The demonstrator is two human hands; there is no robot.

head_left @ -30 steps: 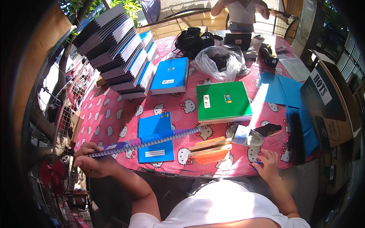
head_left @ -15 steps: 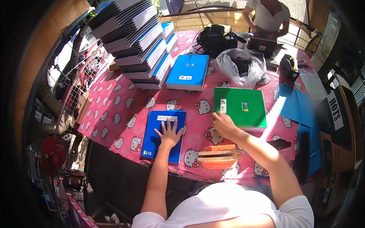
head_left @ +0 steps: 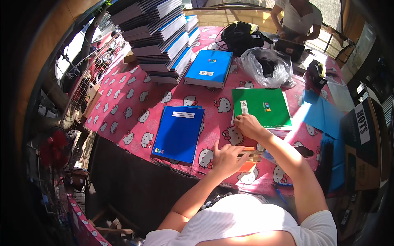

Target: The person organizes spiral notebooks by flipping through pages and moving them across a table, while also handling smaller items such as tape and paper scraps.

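The left hand (head_left: 225, 158) lies flat and open on the pink cartoon-cat-patterned cloth of the table (head_left: 135, 108), fingers spread, its fingertips touching a small stack of flat orange and brown wooden blocks (head_left: 249, 158) near the table's front edge. The right hand (head_left: 247, 125) rests with fingers curled at the lower left corner of a green spiral-bound notebook (head_left: 262, 107); whether it pinches the cover or only presses on it cannot be told. To the left of both hands, apart from them, lies a dark blue notebook with a white label (head_left: 179, 133). Farther back sit a lighter blue notebook on a short pile (head_left: 209, 67), a tall leaning stack of grey and blue notebooks (head_left: 158, 35), and a crumpled clear plastic bag (head_left: 266, 65). Another person in a white top (head_left: 297, 18) stands at the far side of the table.
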